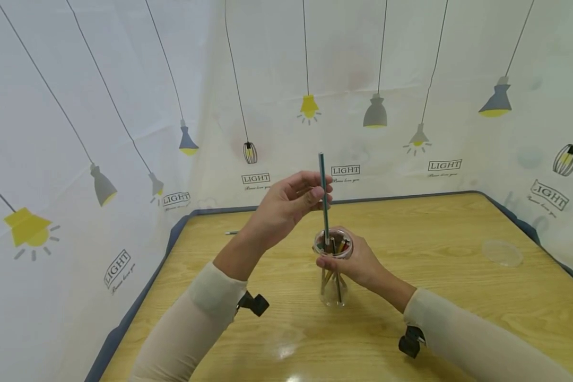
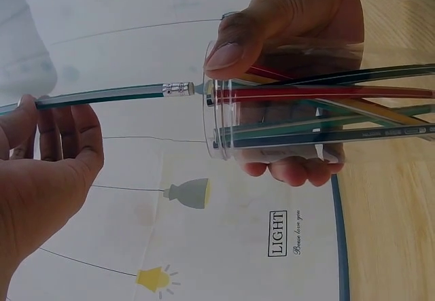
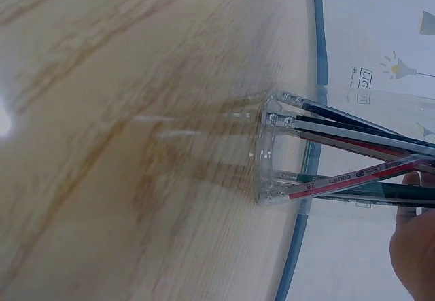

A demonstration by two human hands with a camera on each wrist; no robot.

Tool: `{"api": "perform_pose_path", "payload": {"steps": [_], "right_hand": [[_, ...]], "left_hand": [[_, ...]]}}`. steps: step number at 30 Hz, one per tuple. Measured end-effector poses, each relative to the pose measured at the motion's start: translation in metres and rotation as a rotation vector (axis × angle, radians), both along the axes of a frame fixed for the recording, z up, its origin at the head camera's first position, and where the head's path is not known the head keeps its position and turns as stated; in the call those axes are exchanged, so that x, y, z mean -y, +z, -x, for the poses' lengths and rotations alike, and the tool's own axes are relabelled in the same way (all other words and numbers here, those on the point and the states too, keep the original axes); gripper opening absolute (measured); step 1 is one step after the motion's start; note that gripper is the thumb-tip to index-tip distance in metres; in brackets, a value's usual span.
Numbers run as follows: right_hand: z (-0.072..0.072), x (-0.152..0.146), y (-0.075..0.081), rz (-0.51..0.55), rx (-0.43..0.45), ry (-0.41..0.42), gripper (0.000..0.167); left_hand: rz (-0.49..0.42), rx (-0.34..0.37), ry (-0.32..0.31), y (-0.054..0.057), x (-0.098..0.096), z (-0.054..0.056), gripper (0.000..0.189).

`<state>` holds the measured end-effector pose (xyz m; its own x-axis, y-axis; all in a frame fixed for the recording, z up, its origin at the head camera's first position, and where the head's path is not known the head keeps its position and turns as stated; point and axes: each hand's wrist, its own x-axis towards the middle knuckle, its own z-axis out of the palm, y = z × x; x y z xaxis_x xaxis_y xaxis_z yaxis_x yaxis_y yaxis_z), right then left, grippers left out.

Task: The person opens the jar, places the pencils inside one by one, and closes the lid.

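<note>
My left hand (image 1: pixel 281 209) pinches a teal-and-silver striped pencil (image 1: pixel 325 217) between thumb and fingers and holds it nearly upright. Its eraser end (image 2: pixel 178 89) points down at the jar's mouth. The right hand (image 1: pixel 360 260) grips a clear jar (image 1: pixel 334 298) around its upper part, thumb close to the rim. Inside the jar several pencils lean at different angles, among them a red pencil (image 2: pixel 326 94) and dark green ones. From the right wrist, a red-and-silver pencil (image 3: pixel 340 179) shows, with eraser ends down near the jar's base (image 3: pixel 266 155).
A clear round lid (image 1: pixel 502 253) lies on the wooden table (image 1: pixel 434 233) at the right. Partly behind the left wrist, another pencil (image 1: pixel 231 233) lies at the far left. A lamp-printed curtain (image 1: pixel 277 63) surrounds the table's back and sides.
</note>
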<state>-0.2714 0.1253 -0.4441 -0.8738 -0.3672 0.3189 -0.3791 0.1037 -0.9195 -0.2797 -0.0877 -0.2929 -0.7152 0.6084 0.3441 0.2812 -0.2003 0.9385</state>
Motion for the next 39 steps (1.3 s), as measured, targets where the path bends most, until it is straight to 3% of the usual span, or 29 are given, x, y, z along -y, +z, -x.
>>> {"api": "perform_pose_path", "payload": {"steps": [34, 36, 39], "right_hand": [[0.002, -0.002, -0.006, -0.012, -0.001, -0.019, 0.067], [0.002, -0.003, -0.006, -0.010, -0.013, -0.016, 0.069], [0.003, -0.003, -0.006, -0.006, -0.019, -0.003, 0.071]], "left_hand": [[-0.068, 0.060, -0.044, -0.014, -0.003, 0.002, 0.020], [-0.048, 0.051, -0.051, -0.016, -0.002, 0.003, 0.029], [-0.004, 0.023, -0.032, -0.015, 0.001, 0.003, 0.066]]}}
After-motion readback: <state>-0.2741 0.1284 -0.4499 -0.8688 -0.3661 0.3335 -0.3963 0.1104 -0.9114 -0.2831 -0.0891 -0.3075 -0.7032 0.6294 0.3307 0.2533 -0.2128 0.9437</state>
